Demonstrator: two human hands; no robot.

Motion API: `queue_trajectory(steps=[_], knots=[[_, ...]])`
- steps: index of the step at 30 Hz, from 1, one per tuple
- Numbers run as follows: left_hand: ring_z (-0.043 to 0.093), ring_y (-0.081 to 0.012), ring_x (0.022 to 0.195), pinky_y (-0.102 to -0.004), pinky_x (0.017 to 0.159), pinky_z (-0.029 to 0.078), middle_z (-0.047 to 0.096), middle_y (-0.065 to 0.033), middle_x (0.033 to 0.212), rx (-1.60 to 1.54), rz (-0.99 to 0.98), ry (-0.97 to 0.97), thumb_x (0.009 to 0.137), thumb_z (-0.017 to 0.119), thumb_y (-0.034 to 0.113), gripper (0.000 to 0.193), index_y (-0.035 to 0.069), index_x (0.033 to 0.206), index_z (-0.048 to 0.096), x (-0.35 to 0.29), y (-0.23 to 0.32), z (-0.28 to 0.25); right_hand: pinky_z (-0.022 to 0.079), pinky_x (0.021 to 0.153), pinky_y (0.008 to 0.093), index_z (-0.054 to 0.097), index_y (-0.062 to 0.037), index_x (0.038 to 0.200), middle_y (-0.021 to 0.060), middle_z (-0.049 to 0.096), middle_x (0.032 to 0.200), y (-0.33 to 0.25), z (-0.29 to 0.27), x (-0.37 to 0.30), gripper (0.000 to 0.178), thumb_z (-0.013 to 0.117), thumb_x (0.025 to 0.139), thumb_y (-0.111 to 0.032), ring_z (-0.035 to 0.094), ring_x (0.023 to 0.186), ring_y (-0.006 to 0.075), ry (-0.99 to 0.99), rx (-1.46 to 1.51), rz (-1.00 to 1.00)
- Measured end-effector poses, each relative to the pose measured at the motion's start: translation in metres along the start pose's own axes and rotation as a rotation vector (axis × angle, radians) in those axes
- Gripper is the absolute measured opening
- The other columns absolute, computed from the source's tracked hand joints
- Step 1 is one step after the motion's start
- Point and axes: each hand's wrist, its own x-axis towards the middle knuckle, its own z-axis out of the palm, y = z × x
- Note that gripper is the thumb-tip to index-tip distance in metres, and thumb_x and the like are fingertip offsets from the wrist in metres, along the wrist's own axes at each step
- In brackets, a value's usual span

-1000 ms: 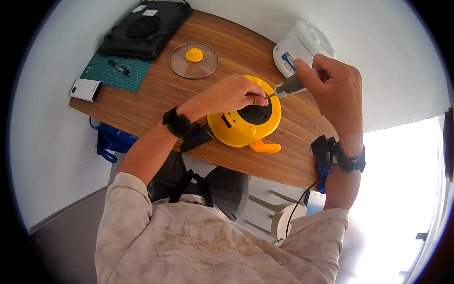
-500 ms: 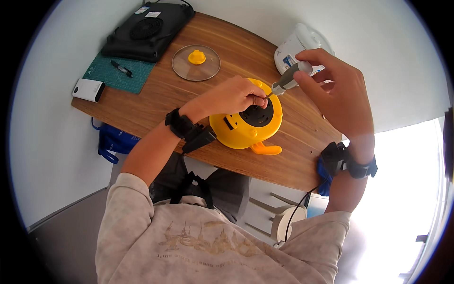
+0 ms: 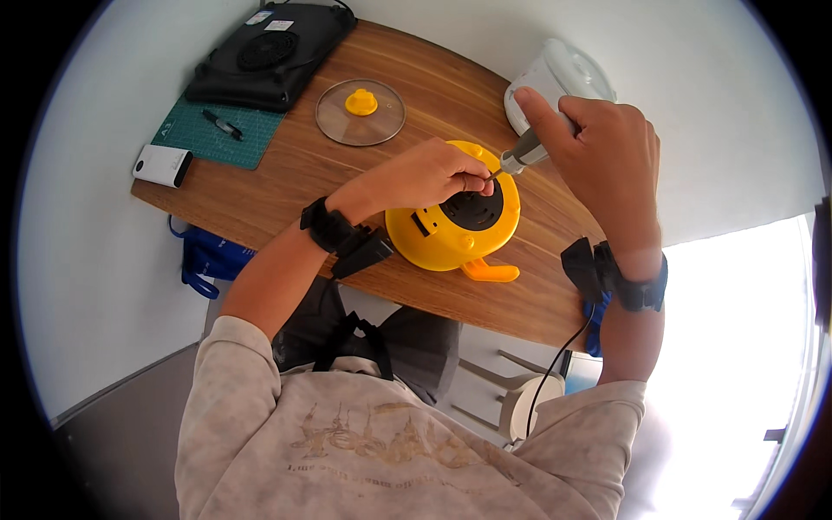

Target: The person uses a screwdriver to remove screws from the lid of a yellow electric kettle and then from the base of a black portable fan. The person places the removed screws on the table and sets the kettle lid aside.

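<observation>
So there's a round yellow appliance (image 3: 451,221) sitting upside down near the front edge of the wooden counter (image 3: 286,186), a bit right of the middle, with a black disc in its base and a little yellow handle sticking out at the near side. The left hand (image 3: 425,173) rests on top of it, fingers pinched together right at the tip of the screwdriver (image 3: 520,156); can't tell if there's a screw between them, too small. The right hand (image 3: 602,156) is clenched around the screwdriver's grey handle, index finger stretched along it, tool slanting down and left toward the far rim of the base. Both wrists have black straps on them.

Other stuff: a round glass lid (image 3: 360,113) with a yellow knob lies flat further back, well apart from the appliance. Far left there's a green cutting mat (image 3: 195,139) with a black pen (image 3: 223,125) on it, a black flat device (image 3: 269,52) behind that, and a small white box (image 3: 162,165) at the left edge. A white appliance (image 3: 555,74) sits on the far right, just behind the right hand.
</observation>
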Motion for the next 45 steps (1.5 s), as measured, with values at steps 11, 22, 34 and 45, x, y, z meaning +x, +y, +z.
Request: queue_trajectory(steps=[11, 22, 34, 45], knots=[[0.073, -0.0273, 0.092, -0.0331, 0.086, 0.056, 0.078, -0.0115, 0.100, -0.015, -0.007, 0.010, 0.100, 0.063, 0.013, 0.019, 0.000, 0.107, 0.075, 0.000, 0.000, 0.000, 0.056, 0.063, 0.0306, 0.075, -0.0076, 0.111, 0.0078, 0.075, 0.095, 0.009, -0.020, -0.013, 0.030, 0.082, 0.087, -0.022, 0.073, 0.076, 0.0186, -0.039, 0.494, -0.152], [0.073, -0.0252, 0.096, -0.0329, 0.089, 0.056, 0.078, -0.0099, 0.103, -0.009, -0.033, -0.021, 0.101, 0.063, 0.015, 0.021, 0.001, 0.111, 0.074, -0.002, 0.008, -0.001, 0.054, 0.062, 0.0296, 0.074, -0.0013, 0.098, 0.0096, 0.072, 0.077, 0.018, -0.020, -0.011, 0.023, 0.078, 0.091, -0.022, 0.068, 0.063, 0.0191, -0.118, 0.542, -0.048], [0.073, -0.0248, 0.097, -0.0327, 0.088, 0.056, 0.077, -0.0111, 0.106, 0.001, -0.025, -0.029, 0.101, 0.065, 0.022, 0.026, 0.004, 0.118, 0.074, -0.003, 0.005, -0.004, 0.040, 0.044, 0.0336, 0.065, -0.0076, 0.057, 0.0051, 0.051, 0.044, 0.003, -0.003, -0.002, 0.062, 0.065, 0.094, -0.058, 0.051, 0.041, 0.0234, 0.041, -0.046, -0.040], [0.072, -0.0288, 0.091, -0.0354, 0.084, 0.055, 0.077, -0.0135, 0.103, 0.080, -0.055, -0.020, 0.098, 0.067, 0.022, 0.025, 0.003, 0.112, 0.076, -0.001, 0.007, -0.001, 0.052, 0.060, 0.0340, 0.073, -0.0058, 0.101, 0.0110, 0.068, 0.070, 0.009, -0.008, -0.007, 0.035, 0.072, 0.093, -0.040, 0.066, 0.063, 0.0261, -0.110, 0.316, -0.108]])
